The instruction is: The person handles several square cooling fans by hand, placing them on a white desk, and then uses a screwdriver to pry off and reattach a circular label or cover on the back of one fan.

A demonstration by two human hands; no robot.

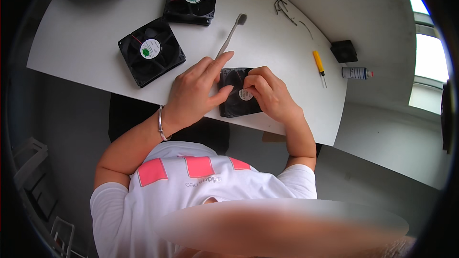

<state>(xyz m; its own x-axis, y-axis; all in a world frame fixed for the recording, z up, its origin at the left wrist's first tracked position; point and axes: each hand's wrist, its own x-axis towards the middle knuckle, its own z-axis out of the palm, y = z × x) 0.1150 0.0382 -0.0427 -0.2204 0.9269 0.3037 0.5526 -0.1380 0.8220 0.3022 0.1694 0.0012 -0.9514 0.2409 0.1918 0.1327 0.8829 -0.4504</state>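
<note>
1. Around the nearest fan (230, 107), at the front edge of the table (287, 43), lie a left fan (151, 51), a far fan (191, 0), a brush (230, 38) and a yellow screwdriver (318, 62)
2. The left hand (193, 83) has thumb and fingers wide apart; the right hand (273, 94) has narrow, bent fingers over the label (244, 95)
3. Both cover parts of the nearest fan; I cannot tell if the right one grips something
4. The brush's lower end is hidden

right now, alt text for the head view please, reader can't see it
A person's left hand and right hand are over a square black plastic fan on a white table. More square black fans, a slim grey brush and a yellow-handled screwdriver appear nearby.
</note>
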